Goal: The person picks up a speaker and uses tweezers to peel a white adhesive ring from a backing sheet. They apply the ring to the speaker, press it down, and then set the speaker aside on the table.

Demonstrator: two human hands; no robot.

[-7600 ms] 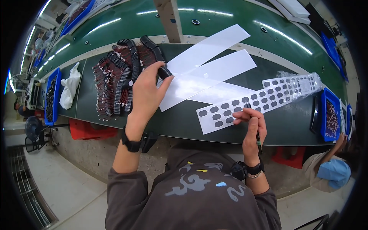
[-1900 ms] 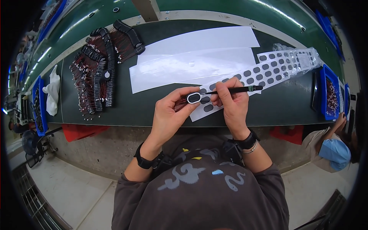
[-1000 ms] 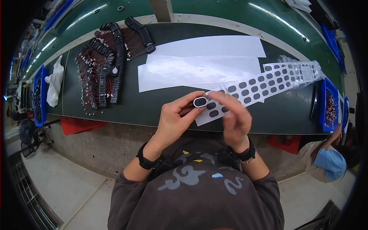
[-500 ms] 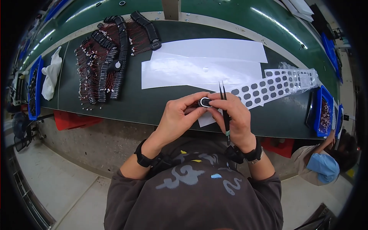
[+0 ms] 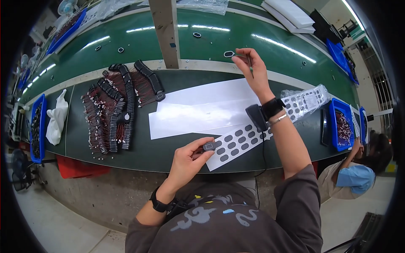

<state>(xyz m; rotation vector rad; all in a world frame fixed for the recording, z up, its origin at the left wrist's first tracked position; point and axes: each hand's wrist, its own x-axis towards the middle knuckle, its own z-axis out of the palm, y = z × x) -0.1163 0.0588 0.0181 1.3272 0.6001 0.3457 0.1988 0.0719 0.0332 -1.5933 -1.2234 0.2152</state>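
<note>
The left hand (image 5: pixel 185 163) pinches a small dark module (image 5: pixel 209 146) just beside the sheet of grey oval patches (image 5: pixel 232 145); the right hand (image 5: pixel 255 71), thumb and forefinger slightly apart, is at a white-rimmed oval piece (image 5: pixel 228 54) over the green surface (image 5: pixel 270 55), its grip unclear. Seemingly a set-down, calling next for a clean release. Along the dark tabletop (image 5: pixel 164 154): wired black modules (image 5: pixel 128 97), white sheets (image 5: pixel 198 114); rightward, a blue tray (image 5: pixel 334 128), then a seated co-worker (image 5: pixel 354 183)

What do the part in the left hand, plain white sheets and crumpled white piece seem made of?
Part: probably plastic; rounded edges, dark satin finish. Plain white sheets: glossy paper or film, perhaps, given the glare. Crumpled white piece: likely matte fabric, softly folded.
</note>
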